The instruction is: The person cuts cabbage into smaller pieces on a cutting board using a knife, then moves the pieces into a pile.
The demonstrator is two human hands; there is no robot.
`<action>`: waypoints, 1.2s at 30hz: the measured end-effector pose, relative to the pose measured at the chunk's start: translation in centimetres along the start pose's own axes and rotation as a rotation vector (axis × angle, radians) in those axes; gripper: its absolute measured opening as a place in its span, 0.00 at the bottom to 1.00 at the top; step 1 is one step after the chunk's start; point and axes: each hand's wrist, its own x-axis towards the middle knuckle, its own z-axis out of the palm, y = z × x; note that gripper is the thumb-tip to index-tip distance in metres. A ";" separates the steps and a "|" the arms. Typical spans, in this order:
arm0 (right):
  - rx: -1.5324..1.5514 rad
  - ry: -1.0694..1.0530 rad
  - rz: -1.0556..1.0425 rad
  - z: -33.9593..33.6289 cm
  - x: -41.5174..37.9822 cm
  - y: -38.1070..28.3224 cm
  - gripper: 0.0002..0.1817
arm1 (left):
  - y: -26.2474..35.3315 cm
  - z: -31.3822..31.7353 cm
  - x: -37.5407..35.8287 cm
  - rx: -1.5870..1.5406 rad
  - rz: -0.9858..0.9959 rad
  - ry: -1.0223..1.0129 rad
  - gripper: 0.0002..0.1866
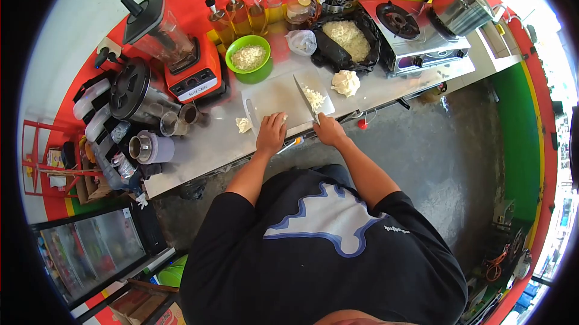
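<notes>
My right hand (pixel 330 129) is closed round the handle of a kitchen knife (pixel 303 94). Its blade points away from me across a white cutting board (pixel 274 93), alongside a small heap of chopped pale food (pixel 313 98). Resting low on the board, my left hand (pixel 272 133) has its fingers curled together, with a bit of white food (pixel 284 118) showing at the fingertips. Left of the board lies a small white chunk (pixel 243 125). A larger pale, lumpy piece (pixel 345 83) sits to the right of it.
Behind the board are a green bowl (pixel 258 73) of shredded pale food, a black bag (pixel 375 44) holding more, and several oil bottles (pixel 239 18). A red blender (pixel 193 78) stands left, a gas stove (pixel 416 53) with a pot (pixel 461 5) right. The steel counter's edge (pixel 241 159) runs before me.
</notes>
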 end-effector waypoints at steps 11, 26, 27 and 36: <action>0.021 0.004 -0.035 0.8 -0.2 -5.2 0.19 | -2.0 -0.4 0.7 0.033 0.045 -0.028 0.13; -0.230 -0.134 0.007 1.3 -1.3 -9.2 0.14 | -2.2 -0.7 0.6 -0.016 -0.041 0.021 0.09; -0.236 -0.129 0.019 1.7 -1.4 -9.3 0.13 | -2.1 -0.8 0.6 -0.011 -0.048 0.023 0.10; -0.145 -0.097 0.070 4.8 -0.4 -8.7 0.14 | -2.4 -0.5 0.3 0.025 -0.092 0.017 0.14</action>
